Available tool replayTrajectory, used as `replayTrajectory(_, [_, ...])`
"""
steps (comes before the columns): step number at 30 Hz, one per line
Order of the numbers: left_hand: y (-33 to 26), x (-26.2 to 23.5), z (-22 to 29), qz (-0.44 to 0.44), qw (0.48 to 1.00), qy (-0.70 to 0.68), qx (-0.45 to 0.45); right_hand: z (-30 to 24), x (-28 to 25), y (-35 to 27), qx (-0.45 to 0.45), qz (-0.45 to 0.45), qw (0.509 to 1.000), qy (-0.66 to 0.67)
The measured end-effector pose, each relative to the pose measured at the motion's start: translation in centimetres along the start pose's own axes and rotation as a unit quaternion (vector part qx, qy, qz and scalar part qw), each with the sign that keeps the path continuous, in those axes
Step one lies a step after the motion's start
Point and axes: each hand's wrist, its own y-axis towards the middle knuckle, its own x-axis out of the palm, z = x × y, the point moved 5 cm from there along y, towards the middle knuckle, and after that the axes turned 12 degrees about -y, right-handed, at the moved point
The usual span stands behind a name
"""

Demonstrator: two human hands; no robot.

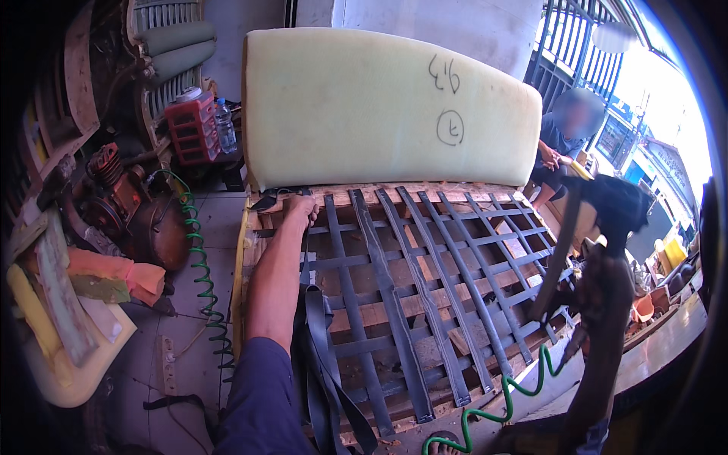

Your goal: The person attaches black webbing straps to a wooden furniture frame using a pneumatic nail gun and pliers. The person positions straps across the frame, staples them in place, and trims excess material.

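Observation:
My left hand (302,206) is closed on the end of a black webbing strap (318,334) at the back wooden rail of a sofa frame (356,196). The strap's loose length hangs in folds beside my forearm. Dark webbing strips (394,303) cross over and under each other across the frame's seat. On the right, my right hand (607,277) wraps round a dark air staple gun (618,208), raised above the frame's right side. A green coiled hose (504,409) runs up towards the gun. Shadow hides part of this hand.
A pale foam-covered backrest (387,110) with handwritten marks stands behind the seat. An air compressor (136,212), foam offcuts (76,303), a red drawer box (191,129) and a water bottle (225,125) are on the left. Another person (561,144) sits beyond the right end.

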Motion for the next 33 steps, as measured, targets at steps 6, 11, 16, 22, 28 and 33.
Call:
replayTrajectory(6, [0.2,-0.4,-1.5,0.017,1.0,-0.005,-0.001,6.0,25.8,10.0,-0.013,-0.331,0.891,-0.311])
replayTrajectory(11, [1.0,-0.7,-2.2,-0.018,0.996,-0.08,-0.023,14.5,39.6,12.0,-0.072,-0.424,0.805,-0.407])
replayTrajectory(16, [1.2,-1.1,-2.1,-0.019,0.999,-0.008,0.026,17.9,43.6,13.4,-0.095,-0.449,0.776,-0.433])
replayTrajectory(22, [1.1,-1.1,-2.0,0.042,0.998,-0.01,0.037,18.5,44.2,14.0,-0.111,-0.431,0.736,-0.51])
replayTrajectory(28, [-2.9,-1.5,-0.4,-0.047,0.995,-0.08,0.047,18.9,44.5,14.4,-0.101,-0.43,0.733,-0.517])
replayTrajectory(33, [-7.4,-2.5,-2.1,-0.051,0.989,-0.118,-0.071,20.1,43.8,13.7,-0.063,-0.421,0.748,-0.509])
